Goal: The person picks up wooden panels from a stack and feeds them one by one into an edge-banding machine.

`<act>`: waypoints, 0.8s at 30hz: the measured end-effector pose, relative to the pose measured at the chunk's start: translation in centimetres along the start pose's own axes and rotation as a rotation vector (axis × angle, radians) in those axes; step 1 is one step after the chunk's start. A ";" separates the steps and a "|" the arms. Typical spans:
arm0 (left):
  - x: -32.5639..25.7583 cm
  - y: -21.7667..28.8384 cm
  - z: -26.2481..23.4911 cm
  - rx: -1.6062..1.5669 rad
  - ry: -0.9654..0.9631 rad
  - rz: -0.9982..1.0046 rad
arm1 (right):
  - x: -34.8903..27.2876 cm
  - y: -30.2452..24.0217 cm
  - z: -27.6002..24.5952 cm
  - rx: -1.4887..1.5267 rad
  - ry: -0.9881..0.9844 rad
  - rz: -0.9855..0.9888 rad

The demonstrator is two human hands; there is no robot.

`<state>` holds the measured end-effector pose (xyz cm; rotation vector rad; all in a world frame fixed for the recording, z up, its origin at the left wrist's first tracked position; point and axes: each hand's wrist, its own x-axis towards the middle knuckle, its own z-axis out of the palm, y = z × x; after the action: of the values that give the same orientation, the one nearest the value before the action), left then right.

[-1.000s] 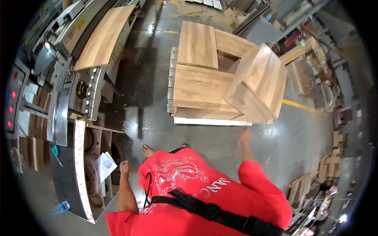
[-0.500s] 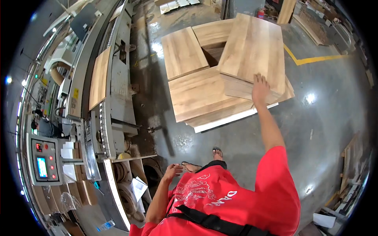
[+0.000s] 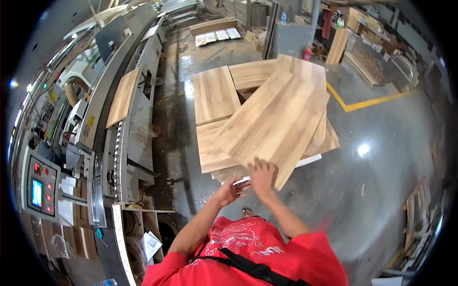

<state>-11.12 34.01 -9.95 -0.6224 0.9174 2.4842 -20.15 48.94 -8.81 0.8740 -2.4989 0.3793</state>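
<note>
A long wood-grain board [image 3: 274, 126] lies slanted across the top of a stack of similar panels, its near end jutting out toward me. At that near edge my right hand [image 3: 262, 177] grips the board, fingers over the top face; its thumb is hidden. My left hand [image 3: 231, 190] is just left of it, below the board's near left corner, palm turned inward and fingers apart, holding nothing. Beneath the board, a left panel [image 3: 214, 95] and a far panel [image 3: 253, 74] of the stack show. A dark gap between them is partly covered.
On the left runs a long machine [image 3: 136, 124] with another wood-grain board [image 3: 123, 97] on its bed and a control panel [image 3: 42, 186] nearby. A shelf unit [image 3: 138, 224] stands near my left arm. A yellow floor line [image 3: 377, 101] and scrap wood [image 3: 415, 209] are at the right.
My right hand has pulled the top board toward me and left, turning it aslant over the stack. My left hand has risen from my side to near the board's edge.
</note>
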 end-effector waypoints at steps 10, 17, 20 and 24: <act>-4.4 2.2 -3.6 0.014 0.521 0.231 | -8.4 3.1 -1.3 0.781 0.555 0.954; -12.2 2.8 -12.7 -0.001 0.919 0.560 | -7.4 2.3 -0.2 1.679 -0.148 1.798; -16.1 1.7 -16.6 0.182 1.361 0.681 | -5.2 -2.3 -0.7 1.784 -0.470 1.837; -25.8 0.7 -17.5 0.376 1.702 0.580 | -5.8 -10.4 -0.7 1.772 -0.846 1.785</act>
<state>14.08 15.80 -7.66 -2.6697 2.1911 1.4837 -9.28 44.32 -10.13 -1.6093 -2.0331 3.3527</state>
